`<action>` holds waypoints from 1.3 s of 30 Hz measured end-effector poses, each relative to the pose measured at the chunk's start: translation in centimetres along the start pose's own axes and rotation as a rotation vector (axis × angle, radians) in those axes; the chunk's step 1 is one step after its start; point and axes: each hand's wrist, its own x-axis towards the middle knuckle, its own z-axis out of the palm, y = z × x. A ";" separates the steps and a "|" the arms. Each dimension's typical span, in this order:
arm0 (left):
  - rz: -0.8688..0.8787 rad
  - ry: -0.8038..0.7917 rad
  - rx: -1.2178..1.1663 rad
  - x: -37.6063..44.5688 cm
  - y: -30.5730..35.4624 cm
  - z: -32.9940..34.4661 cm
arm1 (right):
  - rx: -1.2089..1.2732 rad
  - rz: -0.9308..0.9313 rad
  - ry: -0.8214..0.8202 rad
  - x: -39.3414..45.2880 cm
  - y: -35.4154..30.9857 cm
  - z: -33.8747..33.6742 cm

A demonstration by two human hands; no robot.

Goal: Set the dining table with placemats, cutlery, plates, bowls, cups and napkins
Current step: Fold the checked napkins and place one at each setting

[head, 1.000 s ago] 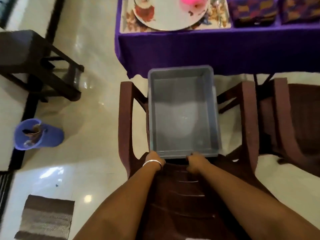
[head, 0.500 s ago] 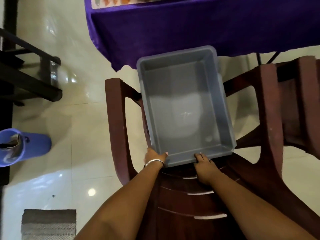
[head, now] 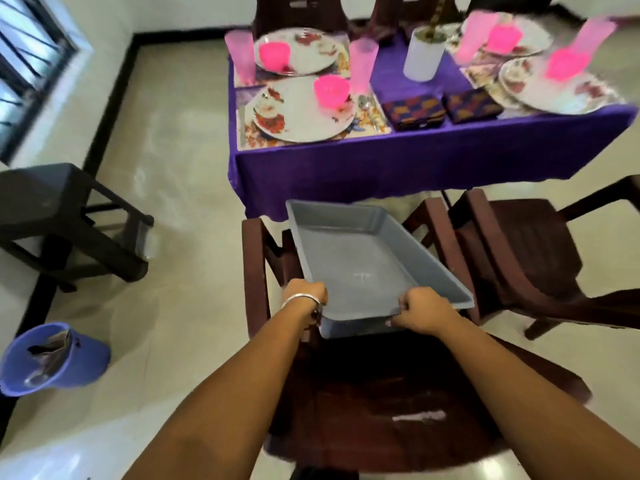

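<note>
**Table nearly laid as empty tray lifts off chair**

Both the left hand (head: pixel 306 296) and right hand (head: pixel 423 308) clench the near rim of the empty grey plastic tray (head: pixel 363 268), now tilted up off the dark red plastic chair (head: pixel 256 271) at centre frame. A moment earlier it lay flat on the chair. On the purple-clothed table (head: pixel 398 161) at upper right, floral plates (head: pixel 298 112), pink bowls (head: pixel 331 91) and pink cups (head: pixel 362 64) stand set; folded patterned napkins (head: pixel 414 110) apparently await placing.

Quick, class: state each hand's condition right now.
Left hand: grips the grey tray at its near rim.
Right hand: grips the same rim.
</note>
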 end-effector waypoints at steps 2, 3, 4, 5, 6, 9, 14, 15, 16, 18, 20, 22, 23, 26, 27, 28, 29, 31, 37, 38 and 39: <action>0.022 -0.013 -0.094 -3.6 0.1 -1.6 | 0.041 -0.042 0.073 -3.4 -0.6 -1.3; 0.034 -0.014 -0.129 -5.0 -0.1 -2.4 | 0.036 -0.067 0.100 -4.8 -0.9 -1.8; 0.052 -0.008 -0.152 -6.8 -0.4 -3.3 | 0.019 -0.101 0.129 -6.7 -1.2 -2.2; 0.064 -0.017 -0.166 -8.4 -0.6 -4.2 | -0.007 -0.129 0.146 -8.1 -1.6 -2.5; 0.084 -0.029 -0.178 -10.0 -0.8 -5.4 | -0.057 -0.162 0.162 -9.7 -2.1 -3.0; 0.131 -0.026 -0.194 -14.3 -1.2 -9.6 | -0.267 -0.278 0.166 -14.0 -4.9 -4.7; 0.131 0.011 -0.249 -19.4 -3.4 -18.4 | -0.433 -0.520 0.152 -19.4 -13.0 -6.7; 0.122 0.022 -0.263 -19.9 -4.1 -20.0 | -0.456 -0.564 0.157 -20.1 -14.6 -6.7; 0.113 0.046 -0.279 -20.5 -4.9 -21.8 | -0.481 -0.609 0.160 -20.5 -16.5 -6.7; 0.093 0.089 -0.311 -21.2 -6.5 -24.9 | -0.507 -0.686 0.164 -21.0 -19.7 -6.3; 0.093 0.142 -0.342 -21.6 -8.1 -28.3 | -0.536 -0.770 0.170 -20.5 -23.4 -5.5; 0.092 0.192 -0.393 -21.8 -9.6 -31.9 | -0.578 -0.848 0.179 -19.5 -27.5 -4.5; 0.088 0.209 -0.415 -21.7 -10.2 -33.4 | -0.597 -0.875 0.184 -19.0 -29.4 -4.0; 0.082 0.305 -0.491 -20.6 -12.5 -39.5 | -0.648 -0.967 0.181 -16.8 -36.8 -2.4; 0.073 0.349 -0.515 -20.0 -13.3 -41.5 | -0.656 -0.989 0.179 -15.9 -39.2 -1.9; 0.061 0.375 -0.521 -19.6 -13.9 -43.2 | -0.661 -1.001 0.176 -15.2 -41.3 -1.4; 0.053 0.405 -0.543 -19.0 -14.8 -45.4 | -0.667 -1.012 0.167 -14.3 -44.1 -0.8; 0.060 0.450 -0.622 -17.7 -16.1 -49.6 | -0.661 -1.013 0.171 -12.6 -49.1 0.4; 0.169 0.556 -0.915 -12.6 -16.6 -59.3 | -0.588 -1.014 0.277 -8.1 -61.2 4.2; 0.178 0.582 -0.954 -11.3 -16.6 -59.9 | -0.576 -1.018 0.296 -7.8 -62.3 4.6; 0.168 0.608 -0.983 -10.2 -16.3 -60.5 | -0.570 -1.014 0.303 -7.3 -63.8 5.0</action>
